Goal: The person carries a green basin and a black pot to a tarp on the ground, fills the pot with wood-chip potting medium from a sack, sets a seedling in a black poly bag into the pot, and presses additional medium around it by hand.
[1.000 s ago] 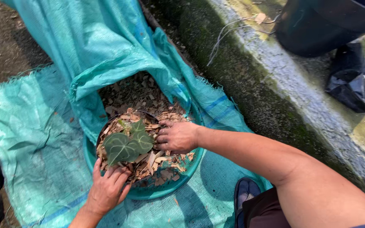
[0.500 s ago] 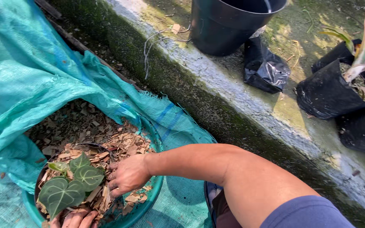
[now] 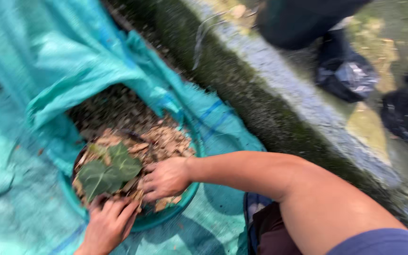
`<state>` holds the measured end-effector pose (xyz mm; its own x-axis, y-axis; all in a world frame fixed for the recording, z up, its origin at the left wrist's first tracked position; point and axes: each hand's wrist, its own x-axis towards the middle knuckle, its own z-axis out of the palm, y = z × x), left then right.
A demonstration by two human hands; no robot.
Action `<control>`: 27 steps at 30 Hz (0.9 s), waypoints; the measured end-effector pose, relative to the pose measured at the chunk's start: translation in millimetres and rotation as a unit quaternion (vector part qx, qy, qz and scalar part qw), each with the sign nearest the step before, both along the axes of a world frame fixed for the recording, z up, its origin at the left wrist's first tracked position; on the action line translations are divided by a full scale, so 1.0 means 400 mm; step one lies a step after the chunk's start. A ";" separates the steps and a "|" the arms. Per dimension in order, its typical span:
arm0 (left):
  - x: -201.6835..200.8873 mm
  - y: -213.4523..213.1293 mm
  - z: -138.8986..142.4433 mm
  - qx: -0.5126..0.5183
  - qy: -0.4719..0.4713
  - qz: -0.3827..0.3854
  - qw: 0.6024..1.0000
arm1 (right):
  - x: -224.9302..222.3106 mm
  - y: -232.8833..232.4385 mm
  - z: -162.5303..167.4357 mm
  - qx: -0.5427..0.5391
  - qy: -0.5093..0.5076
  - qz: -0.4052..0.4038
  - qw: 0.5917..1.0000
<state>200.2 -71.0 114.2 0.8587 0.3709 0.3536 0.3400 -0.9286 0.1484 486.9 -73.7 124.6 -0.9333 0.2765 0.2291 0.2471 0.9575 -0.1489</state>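
A small plant with heart-shaped green leaves (image 3: 106,170) sits in a dark pot (image 3: 82,156) filled with dry brown leaf bits. The pot rests inside a teal basin (image 3: 175,208). My right hand (image 3: 166,178) lies flat on the leaf mix just right of the plant, fingers pressing down. My left hand (image 3: 107,225) touches the pot's near rim below the leaves, fingers curled on the mix. A teal woven sack (image 3: 67,61) opens behind the pot, with more brown leaf mix (image 3: 114,111) spilling from its mouth. The picture is motion-blurred.
A mossy concrete curb (image 3: 279,99) runs diagonally on the right. On it stand a large black pot (image 3: 303,21) and black plastic nursery bags (image 3: 350,78). Teal sheeting (image 3: 10,198) covers the ground on the left.
The view has swung back left and down, so the pot sits more centred. My right hand stays on the leaf mix; my left hand shows more fully at the pot's near rim.
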 end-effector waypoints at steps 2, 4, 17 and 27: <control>0.007 0.000 0.019 -0.014 0.056 -0.001 0.998 | 0.004 0.002 0.004 -0.015 -0.047 -0.010 0.999; 0.007 0.005 0.032 -0.019 0.049 -0.008 0.999 | 0.016 0.011 0.016 -0.014 -0.052 -0.019 0.998; -0.068 0.068 0.026 -0.047 0.001 -0.015 0.999 | 0.095 0.128 0.050 -0.052 -0.055 -0.100 0.992; -0.099 0.215 0.036 -0.101 -0.114 0.200 0.968 | 0.032 0.281 0.056 -0.055 -0.050 -0.261 0.962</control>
